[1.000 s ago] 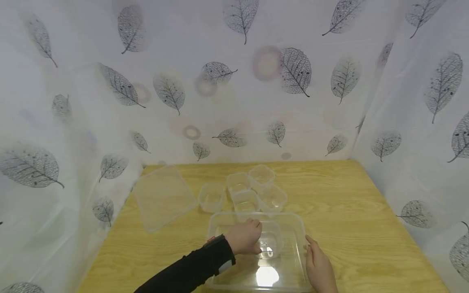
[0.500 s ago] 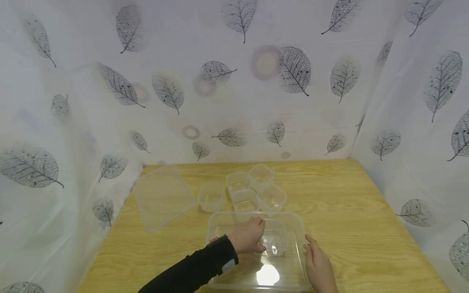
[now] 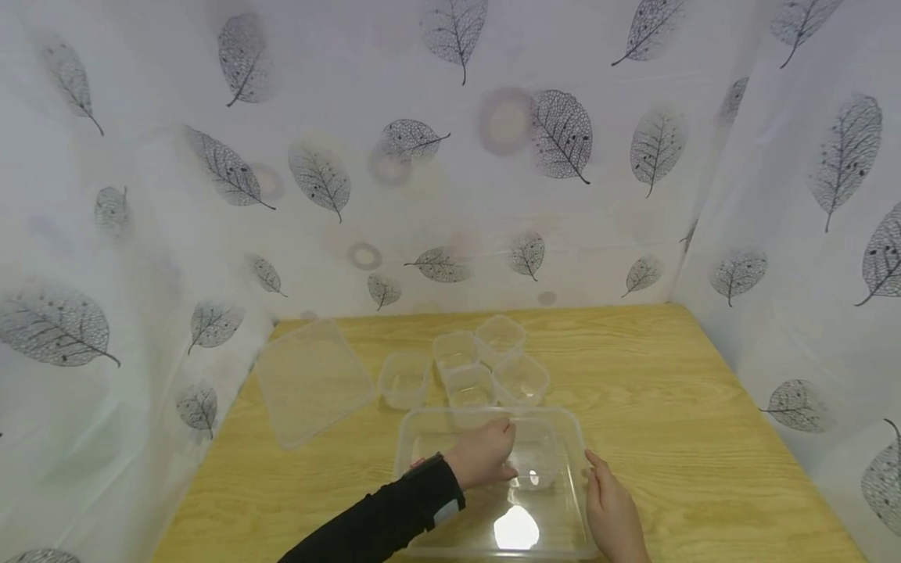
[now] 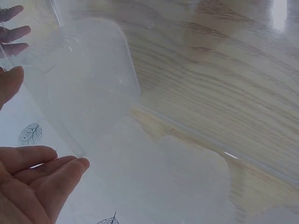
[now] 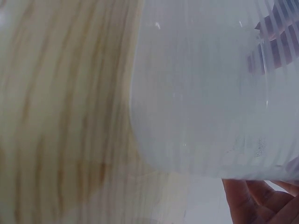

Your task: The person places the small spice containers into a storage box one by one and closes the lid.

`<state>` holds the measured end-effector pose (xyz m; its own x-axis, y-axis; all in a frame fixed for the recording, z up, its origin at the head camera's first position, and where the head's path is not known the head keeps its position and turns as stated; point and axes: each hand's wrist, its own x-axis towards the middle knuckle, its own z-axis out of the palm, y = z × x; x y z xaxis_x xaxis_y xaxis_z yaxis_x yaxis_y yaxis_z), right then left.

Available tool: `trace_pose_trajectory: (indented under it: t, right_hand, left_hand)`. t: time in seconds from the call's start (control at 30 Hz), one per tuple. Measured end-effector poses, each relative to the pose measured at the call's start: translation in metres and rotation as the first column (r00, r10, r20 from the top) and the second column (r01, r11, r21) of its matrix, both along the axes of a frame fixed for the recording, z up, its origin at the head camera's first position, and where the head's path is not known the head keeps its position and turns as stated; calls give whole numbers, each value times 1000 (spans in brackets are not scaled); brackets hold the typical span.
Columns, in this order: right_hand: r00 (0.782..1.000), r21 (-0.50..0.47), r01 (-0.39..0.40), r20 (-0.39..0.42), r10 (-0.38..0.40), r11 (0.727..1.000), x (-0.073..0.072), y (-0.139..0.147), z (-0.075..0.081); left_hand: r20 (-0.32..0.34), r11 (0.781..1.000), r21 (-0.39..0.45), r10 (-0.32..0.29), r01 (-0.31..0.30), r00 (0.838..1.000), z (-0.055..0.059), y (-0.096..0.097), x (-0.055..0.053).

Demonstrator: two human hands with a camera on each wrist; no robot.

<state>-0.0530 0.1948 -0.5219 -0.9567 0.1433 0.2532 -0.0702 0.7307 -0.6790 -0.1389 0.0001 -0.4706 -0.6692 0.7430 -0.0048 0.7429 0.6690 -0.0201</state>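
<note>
1. Left hand is gripping the small clear container along its left side, thumb near, fingers far.
2. Container is sitting just right of that hand, inside the large tub; left hand is nearer. No clear long axis showing.
3. Right hand is resting at the tub's right wall, fingers loosely extended; wall and narrow gap are separating it from the container.

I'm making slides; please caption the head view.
Left hand holds a small clear container inside a large bin, right hand at the bin's side, five more containers behind.
</note>
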Motion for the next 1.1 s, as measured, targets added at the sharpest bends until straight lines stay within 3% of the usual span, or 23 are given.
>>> trace_pose_trajectory:
  t: [0.2,0.7,0.97,1.1]
  right_hand:
    - [1000,3,0,6,0,1000,0,0,0]
    - [1000,14,3,-10,-3,1000,-1,0,1]
    - [1000,11,4,-12,-4,1000,-1,-1,2]
    - [1000,12,2,-15,-2,1000,-1,-1,2]
  left_hand:
    - [-45,1000,16,-25,26,999,-3,2,-1]
    - [-58,999,43,3,0,998,-7,7,-2]
    - [-87,999,39,-29,32,996,-7,9,-2]
    - [-76,999,32,-19,21,997,-8,8,-2]
